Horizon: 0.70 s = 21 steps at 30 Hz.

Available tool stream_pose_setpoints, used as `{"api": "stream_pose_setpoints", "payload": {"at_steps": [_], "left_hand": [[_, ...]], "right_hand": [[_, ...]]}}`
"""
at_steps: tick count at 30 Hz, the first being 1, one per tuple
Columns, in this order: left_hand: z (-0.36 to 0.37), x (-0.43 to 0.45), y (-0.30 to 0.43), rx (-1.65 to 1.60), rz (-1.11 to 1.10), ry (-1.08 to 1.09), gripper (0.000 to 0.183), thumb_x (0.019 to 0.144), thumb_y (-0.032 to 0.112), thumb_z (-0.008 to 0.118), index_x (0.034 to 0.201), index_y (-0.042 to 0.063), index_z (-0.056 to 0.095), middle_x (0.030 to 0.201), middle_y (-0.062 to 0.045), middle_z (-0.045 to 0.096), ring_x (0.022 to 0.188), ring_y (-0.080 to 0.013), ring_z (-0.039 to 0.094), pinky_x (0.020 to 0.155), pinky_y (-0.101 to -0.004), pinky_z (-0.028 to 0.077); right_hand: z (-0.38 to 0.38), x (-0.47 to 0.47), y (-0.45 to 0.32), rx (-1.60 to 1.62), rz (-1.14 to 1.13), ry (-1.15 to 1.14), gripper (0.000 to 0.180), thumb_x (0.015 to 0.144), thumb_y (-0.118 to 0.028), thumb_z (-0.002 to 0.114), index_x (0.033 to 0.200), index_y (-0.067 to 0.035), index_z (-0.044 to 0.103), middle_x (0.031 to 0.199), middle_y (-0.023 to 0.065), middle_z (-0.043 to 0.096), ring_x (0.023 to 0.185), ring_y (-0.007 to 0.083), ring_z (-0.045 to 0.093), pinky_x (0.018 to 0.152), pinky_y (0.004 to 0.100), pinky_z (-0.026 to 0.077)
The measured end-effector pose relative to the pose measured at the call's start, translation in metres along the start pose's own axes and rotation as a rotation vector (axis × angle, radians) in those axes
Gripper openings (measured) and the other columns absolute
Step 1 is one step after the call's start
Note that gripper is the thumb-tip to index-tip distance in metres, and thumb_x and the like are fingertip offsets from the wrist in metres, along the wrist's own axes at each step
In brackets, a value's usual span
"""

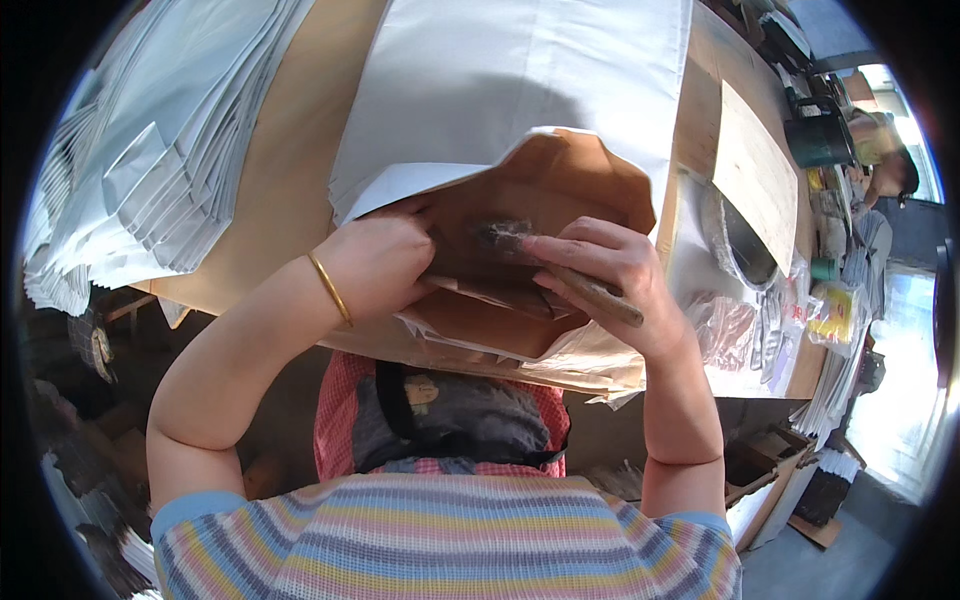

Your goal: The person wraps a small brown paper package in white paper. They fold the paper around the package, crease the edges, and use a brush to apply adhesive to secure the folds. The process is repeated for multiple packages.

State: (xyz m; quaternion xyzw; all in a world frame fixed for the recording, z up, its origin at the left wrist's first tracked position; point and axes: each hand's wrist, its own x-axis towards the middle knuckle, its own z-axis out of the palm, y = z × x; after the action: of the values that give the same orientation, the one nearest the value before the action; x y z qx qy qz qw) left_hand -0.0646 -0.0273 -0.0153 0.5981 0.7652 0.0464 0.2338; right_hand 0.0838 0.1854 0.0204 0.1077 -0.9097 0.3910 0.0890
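Note:
A large paper bag (600, 169), white outside and brown inside, lies before me with its mouth spread towards me. My right hand (611, 262) grips a brush by its wooden handle (592, 292). The brush's whitish, wet-looking bristles (506, 231) are within the bag's mouth, over its brown inner face. At the left side of the mouth, my left hand (386, 259) is curled on the paper, some fingertips hidden inside. A brown inner fold (495, 294) runs from beneath this hand towards the right one.
Folded white paper bags (180, 142) are piled at the left on the table (307, 112). To the right, a pale board (754, 172) partly covers a plastic-lined basin (720, 232), near crumpled clear plastic (724, 330). Another person (885, 154) is at the far right.

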Motion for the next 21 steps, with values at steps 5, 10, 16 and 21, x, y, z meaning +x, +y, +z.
{"api": "stream_pose_setpoints", "payload": {"at_steps": [5, 10, 16, 21], "left_hand": [[0.000, -0.003, -0.004, -0.104, 0.024, 0.014, 0.024, 0.079, 0.019, 0.065, 0.087, -0.003, 0.067, 0.100, -0.021, 0.064, 0.091, -0.0344, 0.063, 0.082, -0.0406, 0.051], [-0.007, -0.007, 0.002, -0.252, -0.059, 0.034, 0.028, 0.081, 0.015, 0.062, 0.100, -0.006, 0.058, 0.098, -0.022, 0.064, 0.093, -0.0374, 0.062, 0.082, -0.0422, 0.051], [0.000, 0.013, -0.004, -0.368, -0.218, 0.183, 0.014, 0.085, 0.008, 0.055, 0.093, -0.003, 0.058, 0.095, -0.024, 0.063, 0.091, -0.0412, 0.060, 0.080, -0.0451, 0.049], [0.041, 0.040, -0.003, -0.231, -0.313, 0.508, 0.009, 0.082, 0.006, 0.057, 0.087, -0.001, 0.060, 0.092, -0.023, 0.064, 0.088, -0.0391, 0.061, 0.078, -0.0452, 0.049]], "right_hand": [[0.007, 0.016, 0.004, -0.067, 0.013, -0.091, 0.022, 0.079, -0.006, 0.070, 0.101, -0.002, 0.068, 0.078, 0.0111, 0.058, 0.070, 0.0298, 0.058, 0.062, 0.0387, 0.047], [-0.022, -0.005, 0.002, -0.156, 0.190, -0.042, 0.019, 0.078, -0.003, 0.072, 0.097, -0.001, 0.068, 0.078, 0.0104, 0.060, 0.067, 0.0254, 0.060, 0.060, 0.0336, 0.047], [-0.024, -0.030, -0.004, 0.129, 0.385, 0.645, 0.012, 0.085, -0.003, 0.067, 0.096, 0.002, 0.070, 0.085, 0.0090, 0.070, 0.066, 0.0125, 0.062, 0.061, 0.0253, 0.051], [0.024, -0.025, -0.013, 0.048, 0.521, 0.446, 0.012, 0.085, -0.008, 0.067, 0.092, 0.001, 0.069, 0.086, 0.0094, 0.070, 0.070, 0.0111, 0.063, 0.062, 0.0250, 0.050]]}}
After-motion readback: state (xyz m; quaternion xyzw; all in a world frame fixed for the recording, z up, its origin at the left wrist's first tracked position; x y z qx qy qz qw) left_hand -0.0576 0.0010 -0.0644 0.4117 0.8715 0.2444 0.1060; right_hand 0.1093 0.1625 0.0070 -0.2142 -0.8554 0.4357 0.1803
